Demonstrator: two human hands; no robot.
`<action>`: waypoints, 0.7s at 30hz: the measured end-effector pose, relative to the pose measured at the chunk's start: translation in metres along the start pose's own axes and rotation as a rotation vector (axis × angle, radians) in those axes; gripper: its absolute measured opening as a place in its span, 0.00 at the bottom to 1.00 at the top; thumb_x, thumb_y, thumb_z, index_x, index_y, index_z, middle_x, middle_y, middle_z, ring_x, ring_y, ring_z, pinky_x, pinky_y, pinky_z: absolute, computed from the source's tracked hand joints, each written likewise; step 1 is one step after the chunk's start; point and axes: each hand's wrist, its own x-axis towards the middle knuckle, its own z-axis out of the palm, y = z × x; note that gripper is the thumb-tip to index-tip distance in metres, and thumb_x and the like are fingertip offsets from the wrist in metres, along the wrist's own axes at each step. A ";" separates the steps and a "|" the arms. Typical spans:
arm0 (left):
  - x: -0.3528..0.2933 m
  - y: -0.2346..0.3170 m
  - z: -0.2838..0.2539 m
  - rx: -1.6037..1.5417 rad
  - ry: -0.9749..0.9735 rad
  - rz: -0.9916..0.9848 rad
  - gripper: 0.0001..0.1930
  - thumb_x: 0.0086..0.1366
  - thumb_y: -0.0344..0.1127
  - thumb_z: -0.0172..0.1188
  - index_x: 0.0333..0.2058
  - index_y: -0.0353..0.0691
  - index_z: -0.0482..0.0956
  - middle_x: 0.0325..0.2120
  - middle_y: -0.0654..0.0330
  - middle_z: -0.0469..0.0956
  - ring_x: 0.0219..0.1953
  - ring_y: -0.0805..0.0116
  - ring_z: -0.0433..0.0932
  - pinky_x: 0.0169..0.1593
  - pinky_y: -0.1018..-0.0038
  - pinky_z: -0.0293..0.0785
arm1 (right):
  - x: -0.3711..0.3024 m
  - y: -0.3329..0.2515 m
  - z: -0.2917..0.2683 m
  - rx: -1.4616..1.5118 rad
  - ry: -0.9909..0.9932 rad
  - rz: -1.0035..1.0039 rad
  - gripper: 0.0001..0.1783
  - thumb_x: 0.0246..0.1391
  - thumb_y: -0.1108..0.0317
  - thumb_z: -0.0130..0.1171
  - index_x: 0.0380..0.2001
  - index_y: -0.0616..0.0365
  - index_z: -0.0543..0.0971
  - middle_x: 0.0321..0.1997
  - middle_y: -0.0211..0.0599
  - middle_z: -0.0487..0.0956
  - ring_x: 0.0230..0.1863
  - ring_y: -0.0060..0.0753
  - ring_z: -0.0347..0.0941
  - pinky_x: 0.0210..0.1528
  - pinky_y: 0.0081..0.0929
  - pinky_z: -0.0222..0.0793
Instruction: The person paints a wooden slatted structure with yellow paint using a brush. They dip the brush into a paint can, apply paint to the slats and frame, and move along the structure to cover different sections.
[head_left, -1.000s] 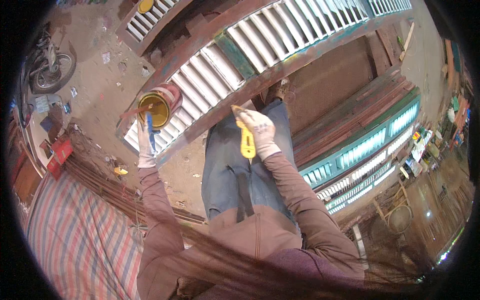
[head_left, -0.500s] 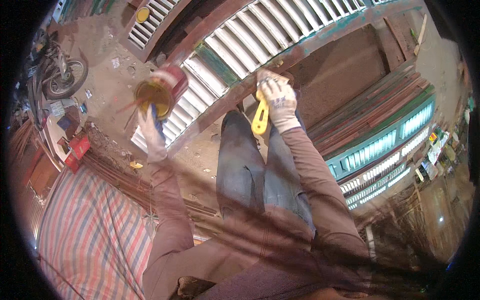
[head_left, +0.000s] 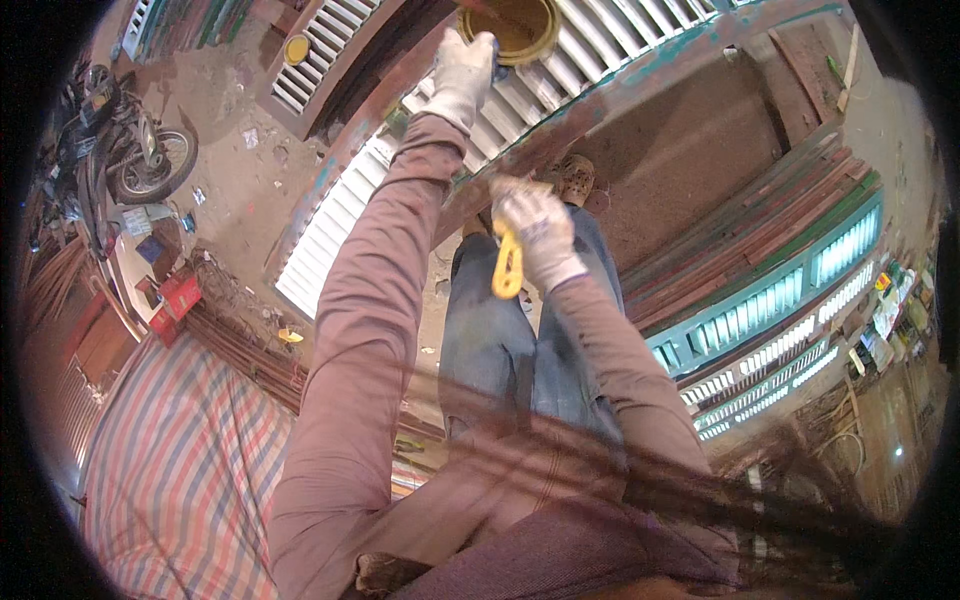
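Observation:
My left hand (head_left: 463, 78), in a pale work glove, is closed on the rim and side of an open tin can (head_left: 528, 48). The can's inside looks yellowish brown, and a reddish stick leans in it. It is held over the white slats of a louvred wooden shutter (head_left: 350, 212). My right hand (head_left: 543, 228), gloved too, is wrapped around a scraper (head_left: 508, 268) with a yellow handle that has a slot. The scraper's far end is blurred near the shutter's reddish-brown, green-flecked frame.
Another slatted shutter (head_left: 287, 95) lies at the upper left, with a round yellow lid (head_left: 297, 49) on it. A motorcycle (head_left: 150, 165) stands at the left. Stacked boards (head_left: 740, 235) and a teal shutter (head_left: 765, 305) lie at the right. Striped sheeting (head_left: 185, 450) covers something lower left.
My left hand has carried the can to the right and farther out over the shutter. My right hand with the scraper has come slightly nearer and to the left.

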 end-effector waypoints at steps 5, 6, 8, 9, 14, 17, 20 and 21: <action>-0.002 0.030 -0.004 -0.105 -0.198 -0.224 0.29 0.63 0.47 0.61 0.56 0.35 0.66 0.35 0.57 0.77 0.34 0.69 0.80 0.30 0.72 0.78 | -0.007 0.028 0.006 0.231 0.238 0.230 0.18 0.47 0.66 0.58 0.44 0.49 0.80 0.46 0.33 0.80 0.47 0.37 0.76 0.51 0.34 0.70; 0.002 0.017 -0.013 0.136 -0.042 -0.095 0.33 0.61 0.50 0.63 0.58 0.37 0.65 0.41 0.53 0.77 0.39 0.64 0.80 0.39 0.67 0.79 | 0.014 0.026 -0.024 0.678 0.296 0.431 0.19 0.47 0.66 0.59 0.45 0.49 0.79 0.45 0.34 0.80 0.45 0.38 0.77 0.50 0.34 0.71; -0.001 0.024 -0.023 0.481 0.091 0.219 0.40 0.57 0.58 0.65 0.61 0.40 0.63 0.48 0.44 0.72 0.50 0.51 0.74 0.54 0.61 0.71 | 0.019 0.069 -0.025 -0.067 0.376 0.319 0.17 0.49 0.64 0.59 0.45 0.48 0.79 0.45 0.34 0.79 0.47 0.39 0.76 0.49 0.36 0.70; -0.007 0.045 -0.021 0.420 0.139 0.191 0.36 0.58 0.57 0.64 0.59 0.44 0.67 0.48 0.43 0.72 0.51 0.50 0.73 0.55 0.60 0.69 | 0.024 0.081 -0.028 -0.149 0.354 0.385 0.17 0.49 0.63 0.58 0.45 0.48 0.79 0.48 0.34 0.78 0.49 0.38 0.75 0.49 0.36 0.70; 0.000 0.075 -0.035 0.308 0.172 0.479 0.20 0.61 0.49 0.65 0.42 0.38 0.82 0.39 0.50 0.76 0.41 0.59 0.75 0.47 0.64 0.71 | -0.005 0.031 -0.014 0.081 0.017 0.102 0.18 0.50 0.67 0.54 0.46 0.47 0.78 0.51 0.31 0.78 0.50 0.35 0.75 0.52 0.33 0.69; 0.004 0.075 -0.038 0.242 0.148 0.504 0.18 0.62 0.45 0.64 0.41 0.35 0.81 0.36 0.53 0.76 0.36 0.65 0.76 0.43 0.70 0.72 | -0.021 0.017 -0.006 0.204 0.097 0.298 0.17 0.48 0.67 0.57 0.45 0.45 0.79 0.49 0.31 0.79 0.49 0.35 0.76 0.51 0.32 0.71; -0.017 0.104 -0.045 0.032 0.061 0.565 0.10 0.63 0.36 0.62 0.37 0.35 0.80 0.27 0.57 0.79 0.29 0.66 0.78 0.35 0.72 0.75 | -0.020 0.041 -0.022 0.185 0.180 0.419 0.17 0.50 0.68 0.59 0.45 0.46 0.81 0.47 0.34 0.81 0.48 0.37 0.78 0.53 0.30 0.72; -0.021 0.107 -0.048 0.012 0.073 0.609 0.08 0.62 0.34 0.62 0.35 0.35 0.79 0.27 0.54 0.79 0.29 0.59 0.80 0.35 0.70 0.75 | -0.018 0.053 -0.028 0.175 0.274 0.355 0.19 0.48 0.67 0.58 0.47 0.43 0.80 0.48 0.33 0.80 0.46 0.36 0.78 0.48 0.30 0.74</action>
